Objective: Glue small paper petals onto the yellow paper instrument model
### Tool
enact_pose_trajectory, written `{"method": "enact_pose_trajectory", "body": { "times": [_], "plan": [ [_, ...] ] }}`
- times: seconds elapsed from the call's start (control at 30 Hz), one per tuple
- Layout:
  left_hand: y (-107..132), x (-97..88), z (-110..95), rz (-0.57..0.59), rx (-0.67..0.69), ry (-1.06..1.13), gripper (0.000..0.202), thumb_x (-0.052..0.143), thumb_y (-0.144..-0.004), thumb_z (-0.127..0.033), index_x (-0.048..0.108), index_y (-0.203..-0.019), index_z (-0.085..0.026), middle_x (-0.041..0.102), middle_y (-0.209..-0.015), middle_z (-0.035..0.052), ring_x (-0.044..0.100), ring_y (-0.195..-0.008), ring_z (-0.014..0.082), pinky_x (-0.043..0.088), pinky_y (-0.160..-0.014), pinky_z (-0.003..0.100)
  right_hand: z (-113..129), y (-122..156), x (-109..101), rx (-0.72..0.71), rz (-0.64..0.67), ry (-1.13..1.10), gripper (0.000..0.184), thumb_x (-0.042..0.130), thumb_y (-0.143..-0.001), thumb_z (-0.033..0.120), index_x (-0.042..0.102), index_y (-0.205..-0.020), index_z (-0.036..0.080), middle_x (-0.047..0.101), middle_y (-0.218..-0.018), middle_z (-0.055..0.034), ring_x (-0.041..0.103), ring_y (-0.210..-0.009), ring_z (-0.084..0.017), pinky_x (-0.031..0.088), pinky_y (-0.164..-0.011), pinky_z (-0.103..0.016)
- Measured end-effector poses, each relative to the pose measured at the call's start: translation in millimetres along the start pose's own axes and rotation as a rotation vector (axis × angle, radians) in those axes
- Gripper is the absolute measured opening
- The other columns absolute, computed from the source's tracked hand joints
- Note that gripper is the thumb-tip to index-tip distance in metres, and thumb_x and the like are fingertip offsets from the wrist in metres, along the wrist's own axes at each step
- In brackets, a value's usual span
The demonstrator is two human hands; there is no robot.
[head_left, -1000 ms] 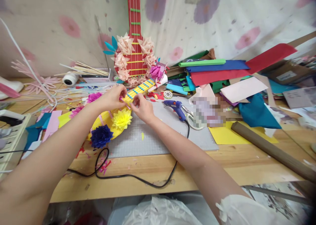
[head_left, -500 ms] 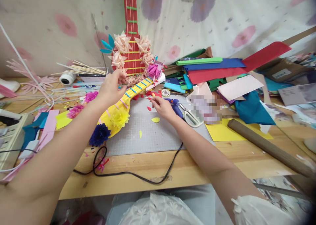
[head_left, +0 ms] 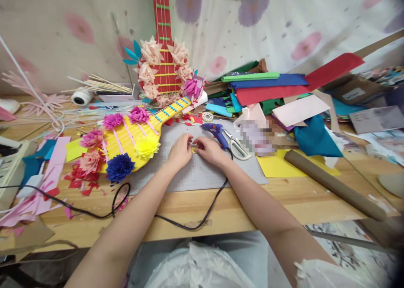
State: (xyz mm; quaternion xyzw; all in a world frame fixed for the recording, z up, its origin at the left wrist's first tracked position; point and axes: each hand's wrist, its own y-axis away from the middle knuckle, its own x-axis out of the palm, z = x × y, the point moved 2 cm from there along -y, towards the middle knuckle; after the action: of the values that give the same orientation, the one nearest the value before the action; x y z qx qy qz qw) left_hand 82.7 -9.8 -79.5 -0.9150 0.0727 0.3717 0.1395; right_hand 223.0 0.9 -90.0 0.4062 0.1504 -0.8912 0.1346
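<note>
My left hand (head_left: 181, 150) and my right hand (head_left: 210, 151) are close together over the grey cutting mat (head_left: 160, 176), fingertips nearly meeting. Their fingers are bent and pinched, and whatever lies between the tips is too small or hidden to make out. A small yellow paper petal (head_left: 194, 150) shows on the mat just below the right fingertips. Left of my hands lies a yellow paper guitar (head_left: 123, 137) with pink strips, a yellow paper flower (head_left: 147, 147) and a dark blue one (head_left: 120, 167) on its body. Beyond my right hand lies a blue glue gun (head_left: 214, 130).
Scissors (head_left: 240, 149) lie right of the glue gun. A black cord (head_left: 189, 228) loops along the front of the table. A red paper guitar (head_left: 164, 69) stands against the curtain. Coloured paper rolls (head_left: 271, 92) pile at the back right, and a brown roll (head_left: 334, 185) lies at the right.
My left hand has come from above the yellow guitar down to the mat beside my right hand. My right hand has moved slightly nearer me. The view has shifted a little.
</note>
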Motion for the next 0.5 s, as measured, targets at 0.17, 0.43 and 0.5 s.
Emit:
{"method": "enact_pose_trajectory", "body": {
  "times": [0.17, 0.43, 0.5],
  "plan": [
    [10.3, 5.5, 13.9, -0.014, 0.000, 0.127, 0.032, 0.050, -0.078, -0.015, 0.050, -0.110, -0.018, 0.062, -0.105, 0.0103, 0.059, -0.093, 0.0189, 0.046, -0.086, 0.036, -1.0, 0.4, 4.4, 0.038, -0.059, -0.150, 0.020, 0.059, -0.074, 0.021, 0.059, -0.093, 0.018, 0.060, -0.075, 0.0010, 0.051, -0.065, -0.011, 0.037, -0.060, -0.023],
    [10.8, 2.8, 19.3, -0.062, -0.110, 0.228, 0.024, 0.053, -0.078, -0.016, 0.056, -0.101, -0.022, 0.066, -0.085, 0.0018, 0.062, -0.076, 0.0148, 0.048, -0.075, 0.031, -4.0, 0.3, 9.8, 0.050, -0.070, -0.307, 0.026, 0.060, -0.070, 0.021, 0.055, -0.096, 0.019, 0.063, -0.082, 0.0002, 0.054, -0.066, -0.010, 0.042, -0.065, -0.025],
    [10.8, 2.6, 22.2, -0.075, -0.101, 0.242, 0.024, 0.053, -0.078, -0.017, 0.056, -0.101, -0.022, 0.066, -0.086, 0.0021, 0.061, -0.076, 0.0146, 0.048, -0.075, 0.031, -6.0, 0.7, 10.1, 0.058, -0.078, -0.361, 0.026, 0.059, -0.070, 0.019, 0.054, -0.096, 0.019, 0.065, -0.084, -0.0003, 0.056, -0.067, -0.010, 0.044, -0.067, -0.026]
  ]
}}
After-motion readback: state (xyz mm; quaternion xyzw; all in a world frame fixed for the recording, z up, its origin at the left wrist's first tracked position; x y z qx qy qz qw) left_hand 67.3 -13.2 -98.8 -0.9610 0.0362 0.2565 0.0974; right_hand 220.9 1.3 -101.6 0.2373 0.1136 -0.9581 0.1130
